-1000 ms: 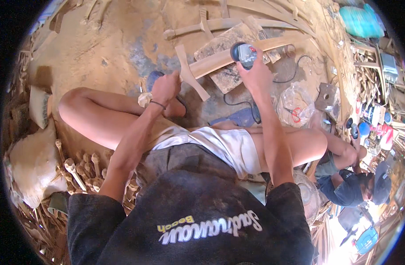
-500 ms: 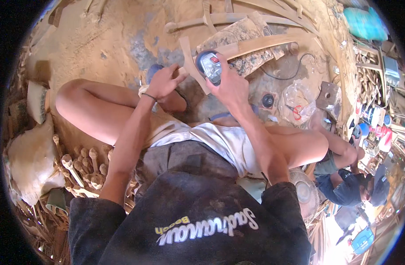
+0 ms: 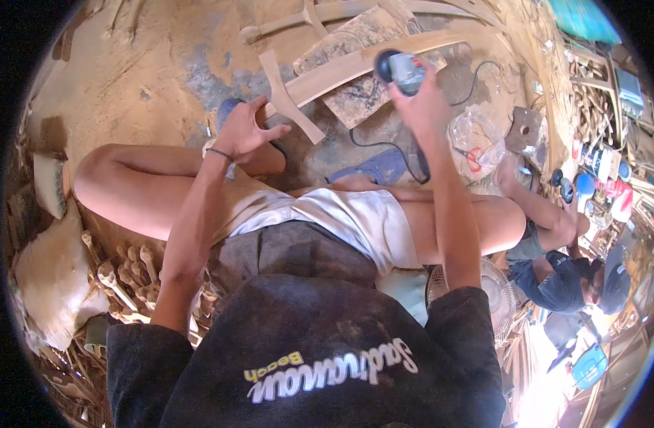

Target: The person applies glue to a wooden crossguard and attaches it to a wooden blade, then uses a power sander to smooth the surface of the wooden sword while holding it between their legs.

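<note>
A pale wooden sword (image 3: 334, 78) lies with its blade slanting up to the right across a dusty slab (image 3: 362, 103). Its curved crossguard (image 3: 284, 96) is at the near left end. My left hand (image 3: 241, 132) is at the short handle behind the guard, fingers on it and thumb spread away. My right hand (image 3: 421, 107) is closed round a grey handheld power sander (image 3: 407, 73) with a round dark head. The sander is over the blade's middle; whether it touches the wood cannot be made out.
A black cord (image 3: 412, 167) runs near my right wrist. To the right lie a plastic bag with orange-handled scissors (image 3: 473, 158) and a holed plate (image 3: 524, 130). Another wooden sword (image 3: 291, 23) lies beyond. A fan (image 3: 487, 296) stands beside my right arm; another person (image 3: 555, 292) sits at the right.
My right hand has carried the sander away from the crossguard, rightward along the blade. My left hand stays by the handle, its thumb now spread. The view has shifted slightly.
</note>
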Available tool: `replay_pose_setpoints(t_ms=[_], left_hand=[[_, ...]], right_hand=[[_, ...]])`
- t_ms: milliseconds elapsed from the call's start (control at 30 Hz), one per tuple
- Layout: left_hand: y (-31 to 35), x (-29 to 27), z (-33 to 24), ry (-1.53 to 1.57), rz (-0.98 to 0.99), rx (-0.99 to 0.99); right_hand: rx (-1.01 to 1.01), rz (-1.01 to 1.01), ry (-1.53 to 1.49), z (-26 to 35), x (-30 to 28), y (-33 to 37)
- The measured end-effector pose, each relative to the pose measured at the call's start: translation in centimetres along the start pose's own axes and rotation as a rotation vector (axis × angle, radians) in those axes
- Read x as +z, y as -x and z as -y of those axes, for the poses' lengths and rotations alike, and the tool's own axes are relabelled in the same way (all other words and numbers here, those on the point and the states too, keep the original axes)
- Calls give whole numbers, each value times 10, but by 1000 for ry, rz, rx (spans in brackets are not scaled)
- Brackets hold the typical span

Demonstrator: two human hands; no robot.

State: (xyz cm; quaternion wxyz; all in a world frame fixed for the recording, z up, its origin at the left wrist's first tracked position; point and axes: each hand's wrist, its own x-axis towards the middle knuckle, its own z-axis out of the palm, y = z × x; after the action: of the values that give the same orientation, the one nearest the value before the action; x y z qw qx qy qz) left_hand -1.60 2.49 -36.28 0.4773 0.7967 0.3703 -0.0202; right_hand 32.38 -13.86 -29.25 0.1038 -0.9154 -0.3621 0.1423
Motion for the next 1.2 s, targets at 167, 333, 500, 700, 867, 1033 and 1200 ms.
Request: replay_pose_setpoints(t_ms=[167, 333, 500, 700, 867, 1033, 1200], left_hand=[[-2, -6, -20, -46, 26, -36], [-17, 4, -24, -171, 12, -199], [-18, 6, -35, -200, 3, -241], [-17, 11, -29, -239, -34, -217], [-16, 12, -30, -198, -67, -151], [-22, 14, -13, -219, -48, -140], [-30, 15, -13, -245, -61, -106]], right_hand=[[96, -78, -34, -55, -26, -43], [58, -13, -48, -32, -12, -31], [-214, 230, -42, 47, 2, 21], [-150, 178, 13, 21, -13, -7], [-44, 21, 86, -40, -22, -56], [81, -15, 85, -38, -24, -72], [-216, 265, 3, 33, -7, -13]])
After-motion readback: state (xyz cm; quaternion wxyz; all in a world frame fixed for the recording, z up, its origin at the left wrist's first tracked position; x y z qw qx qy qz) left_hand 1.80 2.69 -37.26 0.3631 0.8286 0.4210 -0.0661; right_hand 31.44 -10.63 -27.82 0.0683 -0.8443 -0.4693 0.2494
